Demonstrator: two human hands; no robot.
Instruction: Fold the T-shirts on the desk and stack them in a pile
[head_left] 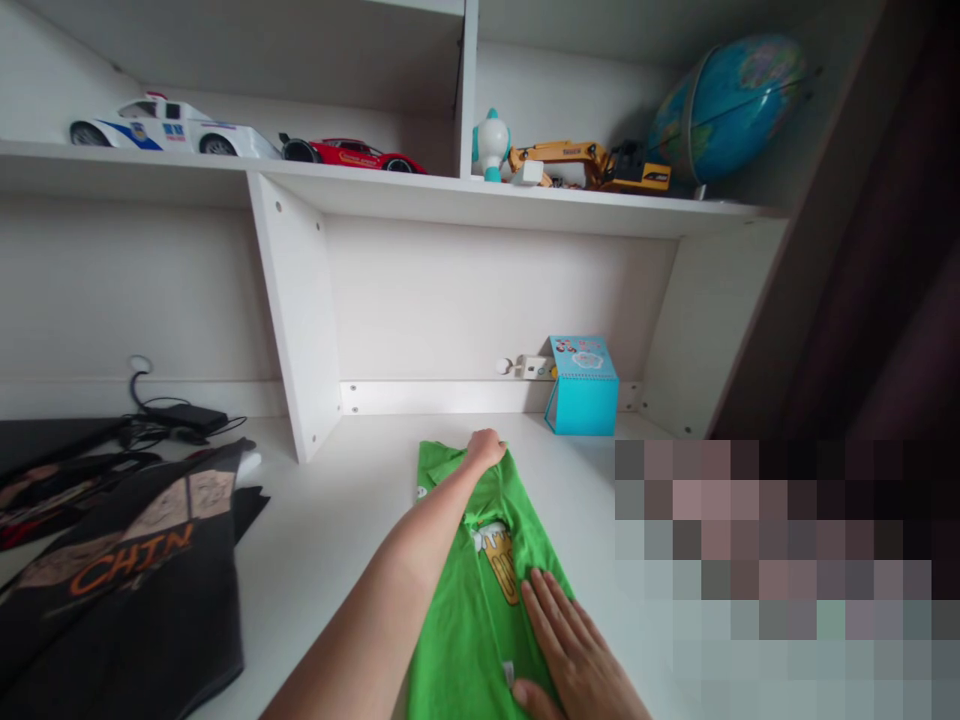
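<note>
Green T-shirt (465, 600), folded lengthwise, lies on white desk (337, 520) under the shelf unit. Soft, light knit; will crease and slide readily, best taken at edges or corners. Black shirts (127, 590) spread well left. Left hand (486, 448) closed over the far end, apparently pinching cloth. Right hand (574, 645) flat, fingers spread, pressing near part, gripping nothing. Blue box (583, 385) behind.

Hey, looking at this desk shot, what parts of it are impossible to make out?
Head view only:
- Lower right of the desk: covered by a pixelated block.
- Green T-shirt print: partly hidden by the left hand's forearm and a fold.
- Left hand fingers: curled out of sight at the shirt's far end.
- Right hand: wrist cut off by the bottom edge.
- Black T-shirt lettering: cut by folds.
</note>
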